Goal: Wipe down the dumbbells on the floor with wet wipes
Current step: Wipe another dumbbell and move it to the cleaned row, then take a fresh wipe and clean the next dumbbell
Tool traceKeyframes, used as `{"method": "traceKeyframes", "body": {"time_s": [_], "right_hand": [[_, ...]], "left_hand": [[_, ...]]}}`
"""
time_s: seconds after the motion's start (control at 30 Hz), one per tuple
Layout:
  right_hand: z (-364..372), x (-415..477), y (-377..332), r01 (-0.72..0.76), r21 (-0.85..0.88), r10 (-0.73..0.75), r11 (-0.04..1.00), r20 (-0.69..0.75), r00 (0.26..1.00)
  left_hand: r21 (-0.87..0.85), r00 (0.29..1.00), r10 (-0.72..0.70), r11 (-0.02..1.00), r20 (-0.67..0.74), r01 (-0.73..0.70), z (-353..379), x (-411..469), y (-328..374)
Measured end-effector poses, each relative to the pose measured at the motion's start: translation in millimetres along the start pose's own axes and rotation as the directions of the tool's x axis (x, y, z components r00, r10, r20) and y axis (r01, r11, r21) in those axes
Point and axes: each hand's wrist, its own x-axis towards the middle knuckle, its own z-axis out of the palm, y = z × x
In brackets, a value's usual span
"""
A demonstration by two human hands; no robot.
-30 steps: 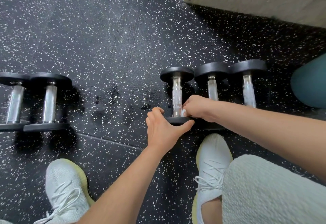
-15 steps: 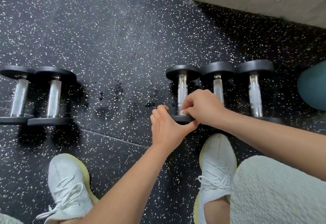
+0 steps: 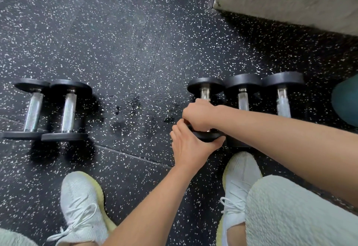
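Below, left hand (image 3: 190, 146) round dumbbell (image 3: 205, 86) (black disc, chrome bar).

five dumbbells, with black disc heads and shiny steel handles, lie on the floor (image 3: 135, 51). the left pair (image 3: 68, 110) touches side by side. well apart sits the right row (image 3: 243, 90) of three, its leftmost dumbbell (image 3: 205, 88) held at near head and handle.
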Motion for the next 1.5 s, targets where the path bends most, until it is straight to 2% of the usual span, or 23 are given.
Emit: {"method": "traceKeyframes", "body": {"time_s": [0.1, 0.27, 0.33, 0.5, 0.6, 0.67, 0.73, 0.83, 0.9, 1.07, 1.2, 1.3, 1.43, 1.5], "right_hand": [[-2, -4, 5, 0.018, 0.059, -0.020, 0.998, 0.034, 0.999], [-9, -29, 13, -0.003, 0.300, 0.016, 0.954, -0.042, 0.999], [-10, -45, 17, -0.033, 0.376, 0.046, 0.926, -0.025, 0.999], [-28, -96, 39, -0.150, 0.439, 0.120, 0.886, 0.095, 0.988], [-63, -124, 48, -0.161, 0.498, 0.146, 0.852, 0.069, 0.987], [-101, -150, 41, -0.125, 0.546, 0.155, 0.828, -0.008, 0.988], [-140, -171, 26, -0.083, 0.594, 0.163, 0.800, -0.082, 0.983], [-189, -196, -9, -0.016, 0.624, 0.179, 0.781, -0.200, 0.963], [-219, -212, -37, 0.010, 0.617, 0.191, 0.787, -0.260, 0.947], [-260, -231, -99, -0.007, 0.601, 0.242, 0.799, -0.311, 0.919], [-272, -230, -150, -0.005, 0.616, 0.271, 0.788, -0.339, 0.901], [-275, -223, -182, 0.080, 0.728, 0.249, 0.681, -0.334, 0.909], [-273, -220, -216, 0.219, 0.853, 0.189, 0.473, -0.342, 0.921], [-277, -222, -229, 0.247, 0.845, 0.145, 0.474, -0.352, 0.925]], "left_hand": [[0.016, 1.000, -0.015, 1.000, -0.001, 0.015, 0, -2, 4], [0.035, 0.998, -0.057, 0.998, 0.032, 0.056, -7, -9, 11], [0.042, 0.994, -0.097, 0.995, 0.047, 0.096, -10, -14, 13], [0.023, 0.980, -0.048, 0.999, 0.194, 0.044, -38, -23, 17], [0.024, 0.966, -0.029, 0.999, 0.259, 0.023, -61, -29, 25], [-0.048, 0.979, 0.039, 0.998, 0.198, -0.030, -87, -41, 43], [-0.197, 0.986, 0.116, 0.976, 0.120, -0.091, -115, -51, 67], [-0.441, 0.985, 0.167, 0.888, 0.049, -0.129, -164, -67, 97], [-0.539, 0.978, 0.210, 0.821, -0.018, -0.186, -201, -84, 108], [-0.706, 0.974, 0.176, 0.671, -0.144, -0.226, -265, -122, 97], [-0.699, 0.959, 0.163, 0.658, -0.231, -0.280, -310, -147, 76], [-0.661, 0.954, 0.147, 0.693, -0.261, -0.287, -342, -155, 59], [-0.639, 0.961, 0.111, 0.726, -0.253, -0.252, -379, -161, 35], [-0.624, 0.960, 0.090, 0.743, -0.265, -0.242, -394, -169, 25]]}}
